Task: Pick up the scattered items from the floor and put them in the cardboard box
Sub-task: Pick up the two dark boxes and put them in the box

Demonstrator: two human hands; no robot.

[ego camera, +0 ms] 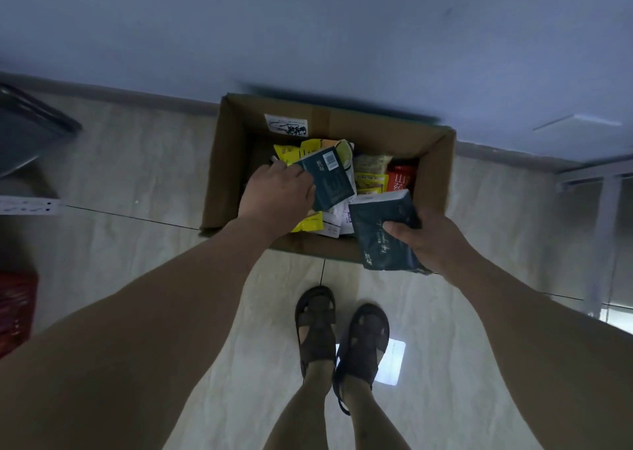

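Note:
An open cardboard box (pixel 226 161) stands on the tiled floor against the wall. Inside lie several snack packets, among them a yellow packet (pixel 291 151) and a red packet (pixel 399 178). My left hand (pixel 277 192) reaches over the box and holds a dark teal tissue pack (pixel 330 182) above the contents. My right hand (pixel 431 240) grips a second dark teal tissue pack (pixel 383 233) over the box's near right edge, thumb on its top face.
My feet in dark sandals (pixel 342 329) stand just in front of the box. A grey metal tray or shelf (pixel 30 130) is at the far left, a red crate (pixel 17 309) below it, and a metal rack frame (pixel 603 209) at the right.

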